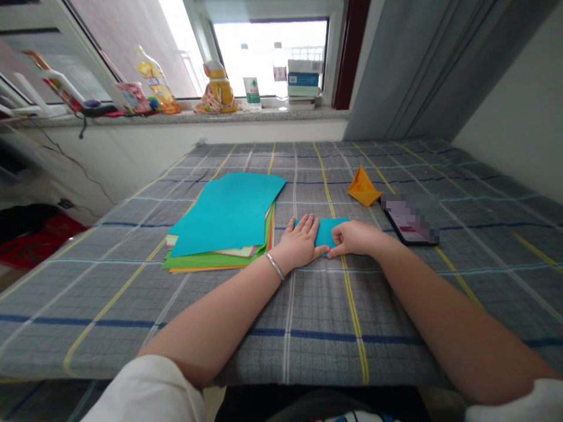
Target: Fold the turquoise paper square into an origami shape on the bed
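A small piece of blue paper [326, 232], seemingly folded, lies flat on the checked cloth. My left hand [302, 241] rests flat on its left part with the fingers stretched out, and a silver bangle circles that wrist. At the paper's right front edge is my right hand [349, 238], its fingers curled in and the thumb tip down by the lower edge, close to the left thumb. Whether the right fingers pinch the paper or only press on it is hard to see. Part of the paper is hidden under both hands.
Left of my hands lies a stack of coloured paper [224, 214], blue on top. An orange folded paper shape [363, 187] and a phone [409, 220] sit to the right. Bottles, a tube and boxes [303, 79] line the windowsill behind the cloth-covered surface [246, 351].
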A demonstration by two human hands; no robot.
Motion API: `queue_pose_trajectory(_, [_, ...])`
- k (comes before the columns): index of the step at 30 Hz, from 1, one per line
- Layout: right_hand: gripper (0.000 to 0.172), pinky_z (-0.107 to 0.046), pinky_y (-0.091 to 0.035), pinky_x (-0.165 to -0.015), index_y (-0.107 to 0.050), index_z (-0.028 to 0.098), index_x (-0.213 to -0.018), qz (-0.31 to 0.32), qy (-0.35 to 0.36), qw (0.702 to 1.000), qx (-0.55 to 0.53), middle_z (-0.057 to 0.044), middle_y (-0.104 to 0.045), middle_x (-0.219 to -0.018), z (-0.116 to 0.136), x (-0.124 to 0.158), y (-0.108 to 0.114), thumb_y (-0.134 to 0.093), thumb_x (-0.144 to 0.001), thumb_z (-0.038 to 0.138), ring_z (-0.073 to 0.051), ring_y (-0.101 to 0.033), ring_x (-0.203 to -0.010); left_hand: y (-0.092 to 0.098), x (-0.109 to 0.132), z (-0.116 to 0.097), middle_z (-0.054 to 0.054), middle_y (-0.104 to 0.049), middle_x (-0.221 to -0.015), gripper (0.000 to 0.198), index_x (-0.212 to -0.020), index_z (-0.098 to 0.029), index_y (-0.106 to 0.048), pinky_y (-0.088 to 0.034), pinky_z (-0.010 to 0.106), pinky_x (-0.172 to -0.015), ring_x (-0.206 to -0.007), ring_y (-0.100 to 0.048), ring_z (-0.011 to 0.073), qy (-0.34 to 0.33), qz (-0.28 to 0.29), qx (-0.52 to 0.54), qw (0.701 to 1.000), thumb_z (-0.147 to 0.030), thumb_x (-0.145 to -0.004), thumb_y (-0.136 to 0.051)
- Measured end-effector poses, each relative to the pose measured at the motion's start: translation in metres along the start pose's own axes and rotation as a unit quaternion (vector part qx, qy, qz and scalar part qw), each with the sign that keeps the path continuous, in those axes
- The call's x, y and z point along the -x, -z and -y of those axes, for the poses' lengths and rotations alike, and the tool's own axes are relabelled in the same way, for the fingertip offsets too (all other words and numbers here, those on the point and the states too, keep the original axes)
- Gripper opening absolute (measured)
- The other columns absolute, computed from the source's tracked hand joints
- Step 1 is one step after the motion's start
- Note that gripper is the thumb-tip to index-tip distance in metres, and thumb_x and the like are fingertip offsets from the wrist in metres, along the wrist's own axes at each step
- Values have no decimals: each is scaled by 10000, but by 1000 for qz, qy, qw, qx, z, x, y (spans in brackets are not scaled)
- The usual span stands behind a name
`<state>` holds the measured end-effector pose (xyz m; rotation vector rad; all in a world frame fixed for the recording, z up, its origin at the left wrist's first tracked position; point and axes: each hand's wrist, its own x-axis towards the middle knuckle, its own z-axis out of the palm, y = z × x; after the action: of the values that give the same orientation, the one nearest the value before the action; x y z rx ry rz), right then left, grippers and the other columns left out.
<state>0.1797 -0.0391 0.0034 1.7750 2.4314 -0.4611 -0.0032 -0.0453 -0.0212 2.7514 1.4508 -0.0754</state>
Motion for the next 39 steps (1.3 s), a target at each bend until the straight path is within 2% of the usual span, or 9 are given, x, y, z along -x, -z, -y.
queue_pose_trajectory(8, [400, -299, -295, -487, -599, 238, -611, 42, -35, 999, 1, -16, -627, -629, -12, 2, 5, -724, -599, 617, -188, -560, -600, 8, 0, 7, 152, -155, -1589, 887, -1531, -140, -172, -138, 577, -1155, -1472, -119, 338, -14, 25, 8, 1000, -682, -876, -425])
queue_pose_trajectory(14, [356, -309, -303, -502, -587, 234, -610, 72, -74, 995, -4, -18, -635, -665, -19, 9, 13, -749, -608, 551, -191, -559, -608, 11, 6, 18, 110, -162, -1594, 908, -1537, -195, -169, -124, 618, -1143, -1461, -105, 391, -14, 37, 2, 999, -683, -843, -494])
queue_pose_trajectory(20, [391, -300, -310, -524, -565, 225, -675, 102, -94, 990, -6, -15, -633, -715, -24, 13, 18, -730, -609, 573, -200, -579, -661, 20, 17, 26, 77, -193, -1590, 894, -1527, -274, -210, -81, 733, -1079, -1446, -100, 444, 24, 43, -10, 999, -718, -811, -507])
queue_pose_trajectory(26, [397, -294, -286, -513, -517, 223, -660, 110, -103, 988, -20, 1, -586, -644, -32, 17, 18, -714, -622, 566, -179, -550, -608, 29, 26, 38, 87, -215, -1585, 914, -1520, -259, -248, -58, 642, -1136, -1457, -67, 422, 31, 56, -31, 997, -696, -786, -571])
queue_pose_trajectory(32, [357, -284, -292, -505, -508, 215, -629, 158, -132, 977, -52, 14, -532, -555, -36, 21, 22, -705, -676, 509, -138, -481, -511, 29, 27, 52, 107, -159, -1597, 939, -1535, -263, -177, -102, 643, -1124, -1454, -60, 433, 33, 86, -5, 996, -650, -792, -601])
queue_pose_trajectory(39, [325, -274, -286, -471, -490, 217, -631, 150, -124, 978, -75, 24, -521, -535, -47, 26, 16, -691, -703, 462, -127, -466, -484, 38, 30, 64, 90, -155, -1601, 842, -1512, -328, -241, -114, 653, -1116, -1457, -66, 424, 18, 130, 14, 991, -535, -802, -643])
